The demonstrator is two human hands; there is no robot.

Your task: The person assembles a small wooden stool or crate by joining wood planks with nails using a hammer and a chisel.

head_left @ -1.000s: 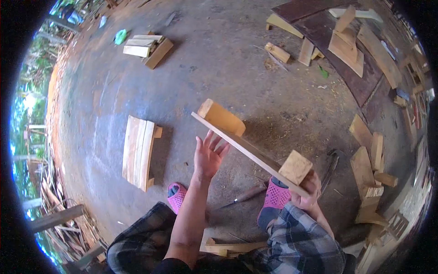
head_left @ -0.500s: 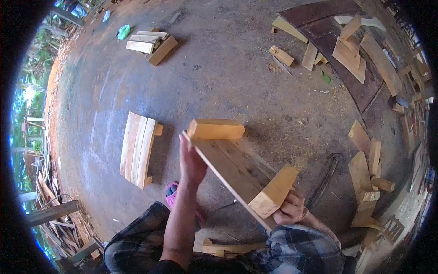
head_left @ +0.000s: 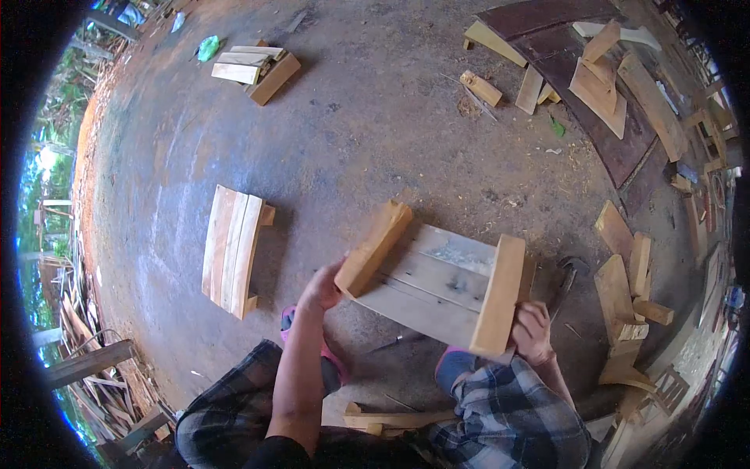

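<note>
Between my hands I hold a small slatted wooden panel (head_left: pixel 431 291), tilted, with the face bearing two thick crosspieces towards me. My left hand (head_left: pixel 322 289) grips its left end beside one crosspiece (head_left: pixel 373 248). At the right end, next to the other crosspiece (head_left: pixel 498 297), my right hand (head_left: pixel 533 333) is closed round the edge. Parts of the fingers of both hands are hidden behind the wood. A similar slatted panel (head_left: pixel 232 252) rests on the floor to the left, slats up, on its crosspieces.
A hammer (head_left: pixel 573 267) lies on the concrete floor (head_left: pixel 336 148) right of the panel. Wood offcuts (head_left: pixel 617 293) lie at the right, more on a dark sheet (head_left: pixel 531 23) at upper right. Another slatted piece (head_left: pixel 275 78) sits farther off, near a green bag (head_left: pixel 208 48).
The held panel has turned from a steep edge-on tilt to show more of its crosspiece side. My right hand has moved right and up; my left hand has come down slightly.
</note>
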